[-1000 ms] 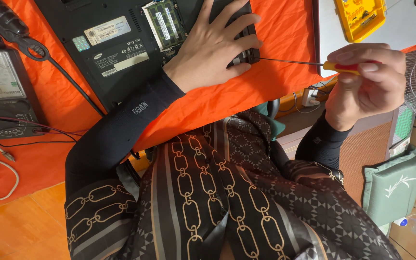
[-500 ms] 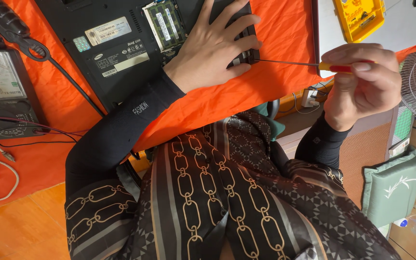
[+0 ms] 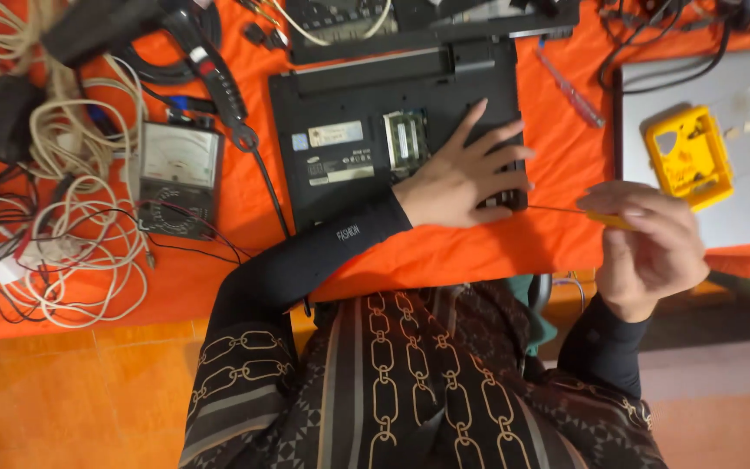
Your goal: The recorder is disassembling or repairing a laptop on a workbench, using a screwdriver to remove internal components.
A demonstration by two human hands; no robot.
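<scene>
A black laptop [image 3: 366, 130] lies upside down on an orange cloth [image 3: 444, 252], with an open memory bay [image 3: 405, 139] near its middle. My left hand [image 3: 462, 174] rests flat on its near right corner, fingers spread. My right hand [image 3: 648, 247] pinches the yellow handle of a thin screwdriver [image 3: 579, 213]. The shaft runs left, and its tip meets the laptop's right edge beside my left fingers.
An analog multimeter [image 3: 175, 174] with leads and a tangle of white cables [image 3: 62, 226] lie at the left. A second black device [image 3: 427, 22] sits behind the laptop. At the right a yellow holder [image 3: 687, 156] rests on a grey laptop lid [image 3: 740, 200]. A loose screwdriver [image 3: 570, 91] lies nearby.
The view has tilted up and shows more of the bench. My left hand stays on the laptop; my right hand keeps the screwdriver at the laptop's right edge.
</scene>
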